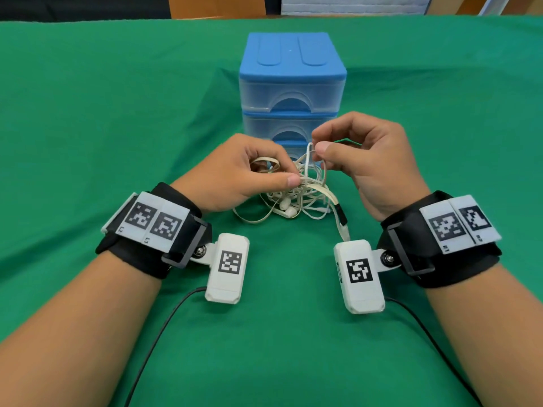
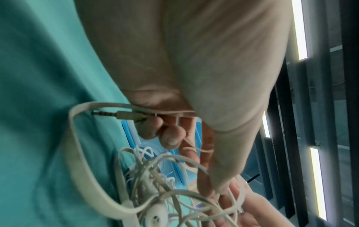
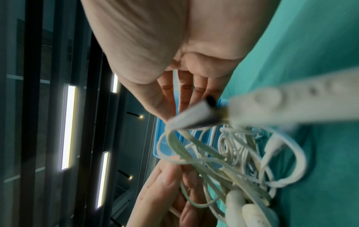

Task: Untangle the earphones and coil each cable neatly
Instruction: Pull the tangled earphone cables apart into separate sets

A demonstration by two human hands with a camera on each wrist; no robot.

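Observation:
A tangle of white earphone cables (image 1: pixel 296 192) lies on the green cloth (image 1: pixel 117 127) between my hands, lifted a little at its top. My left hand (image 1: pixel 291 174) pinches strands at the tangle's left side. In the left wrist view its curled fingers (image 2: pixel 153 129) also hold a jack plug (image 2: pixel 120 114) beside a flat cable loop (image 2: pixel 77 145). My right hand (image 1: pixel 317 143) pinches one strand between thumb and forefinger and holds it up above the tangle. Two earbuds (image 1: pixel 288 208) lie at the tangle's near edge. An inline remote (image 3: pixel 291 98) trails toward my right wrist.
A small blue and clear drawer unit (image 1: pixel 292 83) stands just behind the tangle, close to my fingers. Green cloth covers the whole table. Black leads (image 1: pixel 158 333) run from the wrist cameras back toward me. The table's far edge is at the top of the head view.

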